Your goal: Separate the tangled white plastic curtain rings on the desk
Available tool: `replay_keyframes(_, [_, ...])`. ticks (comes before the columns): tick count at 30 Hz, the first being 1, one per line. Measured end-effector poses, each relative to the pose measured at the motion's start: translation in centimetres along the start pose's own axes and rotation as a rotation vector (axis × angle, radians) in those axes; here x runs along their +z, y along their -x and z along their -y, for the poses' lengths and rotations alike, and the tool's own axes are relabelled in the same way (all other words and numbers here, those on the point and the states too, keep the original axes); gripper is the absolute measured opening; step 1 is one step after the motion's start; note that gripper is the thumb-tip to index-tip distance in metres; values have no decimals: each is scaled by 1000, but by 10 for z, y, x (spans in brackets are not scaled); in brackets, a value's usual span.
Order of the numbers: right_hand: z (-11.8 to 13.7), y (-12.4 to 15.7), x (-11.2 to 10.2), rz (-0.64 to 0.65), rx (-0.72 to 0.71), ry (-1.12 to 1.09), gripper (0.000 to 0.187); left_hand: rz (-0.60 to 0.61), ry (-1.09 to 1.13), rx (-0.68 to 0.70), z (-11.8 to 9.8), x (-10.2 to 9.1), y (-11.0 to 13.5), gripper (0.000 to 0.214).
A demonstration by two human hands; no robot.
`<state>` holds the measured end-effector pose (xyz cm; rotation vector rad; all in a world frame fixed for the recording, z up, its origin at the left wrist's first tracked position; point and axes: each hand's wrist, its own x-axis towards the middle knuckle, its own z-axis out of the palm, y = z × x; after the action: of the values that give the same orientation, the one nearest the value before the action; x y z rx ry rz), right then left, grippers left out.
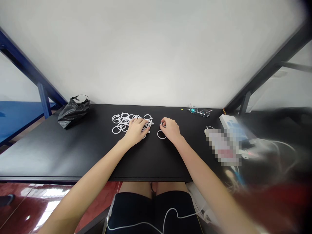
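A heap of several white plastic rings (123,121) lies on the black table (73,146) near its far edge. My left hand (136,129) rests palm down on the right side of the heap, fingers stretched over the rings. My right hand (170,129) sits just to the right, its fingers curled in a pinch around a single white ring (161,135) that lies apart from the heap.
A crumpled black plastic bag (73,111) lies at the far left. A pair of glasses (200,112) rests at the far right by the wall. A white power strip (229,123), cables and a blurred object crowd the right end. Blue and black frame beams slant at both sides.
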<state>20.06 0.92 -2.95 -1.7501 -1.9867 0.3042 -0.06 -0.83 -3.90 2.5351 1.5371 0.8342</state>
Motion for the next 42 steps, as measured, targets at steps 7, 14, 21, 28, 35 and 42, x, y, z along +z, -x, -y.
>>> replay_keyframes(7, [2,0,-2,-6,45,11,22,-14,13,11,0,1,0,20])
replay_keyframes(14, [-6,-4,6,-13,-46,-155,17,-16,8,6,0,0,0,21])
replay_keyframes(21, [-11,-10,8,-139,-83,-328,15,-24,10,16,0,-1,0,21])
replay_keyframes(28, [1,-5,2,-263,-151,-569,5,-19,6,9,-1,-2,-1,22])
replay_keyframes(35, [14,-3,-10,31,-17,-1128,24,-90,66,48,-10,-9,-1,41])
replay_keyframes(42, [18,1,-25,422,50,-1400,27,-144,162,181,-13,-9,1,50])
